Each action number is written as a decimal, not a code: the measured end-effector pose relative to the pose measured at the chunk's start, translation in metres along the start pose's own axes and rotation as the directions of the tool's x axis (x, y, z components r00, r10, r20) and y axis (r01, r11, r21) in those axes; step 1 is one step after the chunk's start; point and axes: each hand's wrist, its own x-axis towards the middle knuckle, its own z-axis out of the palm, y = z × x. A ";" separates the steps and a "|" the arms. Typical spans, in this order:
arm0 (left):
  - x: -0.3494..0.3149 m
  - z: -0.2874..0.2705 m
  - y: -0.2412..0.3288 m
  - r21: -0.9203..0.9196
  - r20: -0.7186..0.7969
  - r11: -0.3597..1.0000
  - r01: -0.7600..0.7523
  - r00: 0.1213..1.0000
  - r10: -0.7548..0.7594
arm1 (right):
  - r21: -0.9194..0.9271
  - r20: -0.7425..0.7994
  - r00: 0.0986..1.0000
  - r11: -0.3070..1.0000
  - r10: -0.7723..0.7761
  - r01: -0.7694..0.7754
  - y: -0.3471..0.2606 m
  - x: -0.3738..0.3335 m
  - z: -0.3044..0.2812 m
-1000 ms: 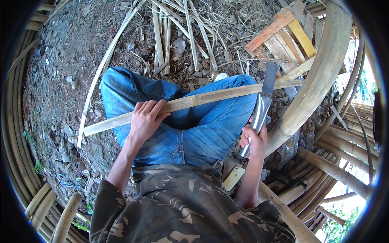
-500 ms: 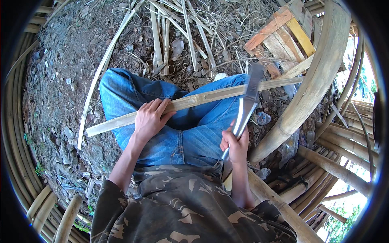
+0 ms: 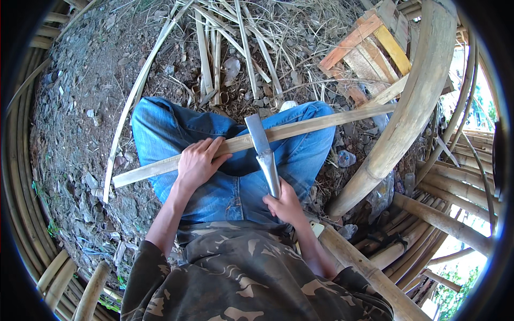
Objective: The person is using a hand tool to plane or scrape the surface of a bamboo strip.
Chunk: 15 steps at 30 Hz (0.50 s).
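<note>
A long split bamboo strip (image 3: 309, 125) lies slantwise across my crossed legs in blue jeans (image 3: 225, 184). My left hand (image 3: 199, 160) is closed over this strip left of its middle, fingers on top and thumb toward the right. In my right hand (image 3: 285, 202) is a machete (image 3: 259, 138) with a short, square-ended blade and a shiny tubular metal handle. Its blade crosses the strip just right of my left hand; whether it touches the wood I cannot tell. The far right end of the strip comes close to a thick bamboo pole.
Several thin bamboo strips (image 3: 205, 53) lie on the littered ground ahead. A broken wooden crate (image 3: 369, 48) sits at the far right. The thick curved bamboo pole (image 3: 399, 125) rises beside my right knee, with stacked bamboo (image 3: 407, 241) behind it.
My right hand has swung the machete leftward, from over the strip's right part to beside my left hand. My left hand keeps its hold, and the strip has hardly shifted.
</note>
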 end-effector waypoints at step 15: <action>0.005 -0.002 0.001 -0.029 0.028 1.000 -0.004 1.000 0.004 | 0.322 -0.232 0.964 0.925 -0.131 0.203 -0.031 -0.008 -0.029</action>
